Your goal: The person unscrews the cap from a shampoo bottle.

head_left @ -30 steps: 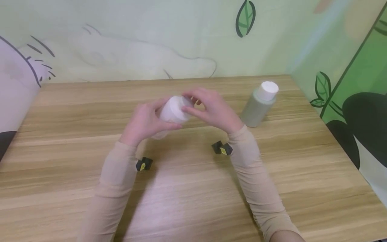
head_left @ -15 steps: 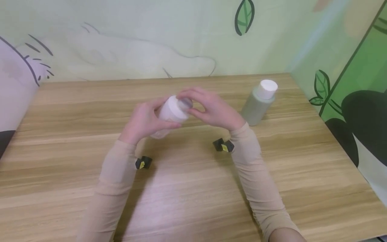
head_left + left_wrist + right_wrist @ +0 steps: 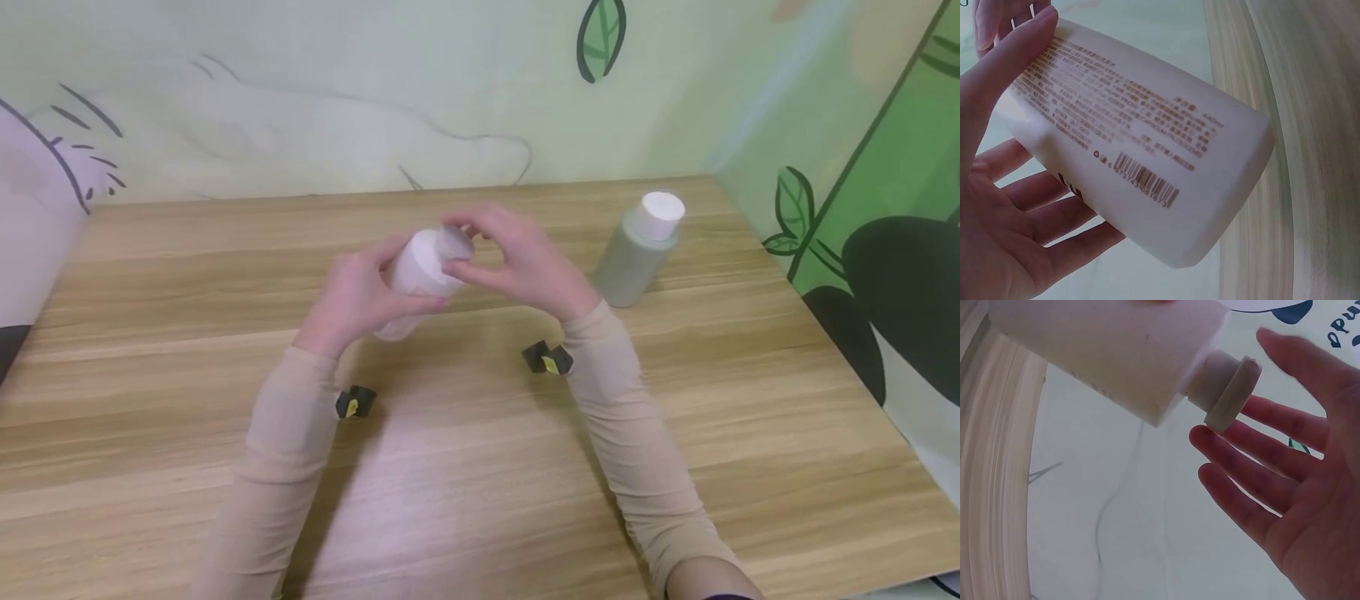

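Change over the last second: the fingers of the right grip (image 3: 525, 267), a bare hand, have parted around the pale, short cylindrical cap with a wide flat rim (image 3: 1233, 394), so more of its top shows. In the right wrist view the thumb is clear of the cap and the fingers lie loosely behind it; grip relaxed, not clenched. Whether any fingertip bears on the cap: cannot tell.

Left grip (image 3: 348, 304) unchanged: grasping the white plastic bottle with brown printed text and a barcode (image 3: 1129, 131) around its body, thumb on one side, fingers on the other.

Bottle location: over the wooden bench (image 3: 450, 467), tilted, neck toward the right grip. Cap on the neck; judged not yet removed. Step in hand read as handling the cap, with the left grip steadying the body.

Surroundings: pale grey-green bottle with a white cap (image 3: 636, 258) stands upright on the bench, beyond the right beige sleeve (image 3: 630, 425). Small black-and-yellow pieces show beside both cuffs. Painted wall (image 3: 300, 133) behind.

Obstruction: right fingers and thumb hide part of the cap's edge in the head view. Right forearm lies near the second bottle; a wide elbow swing could knock it.
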A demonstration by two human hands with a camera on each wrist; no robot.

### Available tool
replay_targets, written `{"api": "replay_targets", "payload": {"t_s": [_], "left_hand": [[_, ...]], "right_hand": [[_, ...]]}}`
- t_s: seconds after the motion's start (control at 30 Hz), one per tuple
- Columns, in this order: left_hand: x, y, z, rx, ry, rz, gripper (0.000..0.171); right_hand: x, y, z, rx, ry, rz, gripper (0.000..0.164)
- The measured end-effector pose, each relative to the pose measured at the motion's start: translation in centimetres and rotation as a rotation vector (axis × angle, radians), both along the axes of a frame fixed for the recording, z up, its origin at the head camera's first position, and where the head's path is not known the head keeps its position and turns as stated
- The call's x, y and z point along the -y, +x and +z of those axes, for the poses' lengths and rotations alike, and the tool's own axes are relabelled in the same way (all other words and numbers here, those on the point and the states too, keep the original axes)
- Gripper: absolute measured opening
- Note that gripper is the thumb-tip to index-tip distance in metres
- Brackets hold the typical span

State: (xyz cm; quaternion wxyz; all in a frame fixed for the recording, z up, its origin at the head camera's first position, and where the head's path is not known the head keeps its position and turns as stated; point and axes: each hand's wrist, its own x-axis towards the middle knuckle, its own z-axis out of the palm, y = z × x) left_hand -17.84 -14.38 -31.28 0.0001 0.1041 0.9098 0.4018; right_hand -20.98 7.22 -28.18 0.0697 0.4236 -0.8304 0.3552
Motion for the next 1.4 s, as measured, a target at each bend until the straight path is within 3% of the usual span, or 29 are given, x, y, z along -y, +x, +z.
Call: {"api": "replay_targets", "payload": {"t_s": [0.3,0.87,1.03,1.27,1.4], "left_hand": [[-0.04,-0.06,-0.06,-0.036,-0.036,-0.010,0.080],[0.25,-0.09,-0.01,0.012,-0.015,-0.021,0.082],[0.32,0.13,0.05,0.022,0.008,-0.008,0.083],[0.42,0.10,0.39,-0.007,0.057,-0.007,0.074],[0.56,0.04,0.44,-0.002,0.064,0.001,0.074]], "right_hand": [[0.21,0.08,0.01,-0.034,0.037,-0.029,0.037],[-0.15,-0.01,0.14,-0.034,0.042,0.111,0.038],[0.12,0.03,-0.03,-0.058,0.029,0.066,0.048],[0.47,0.07,-0.06,-0.041,0.025,-0.095,0.053],[0.65,-0.04,-0.16,-0.054,0.033,-0.117,0.054]]}}
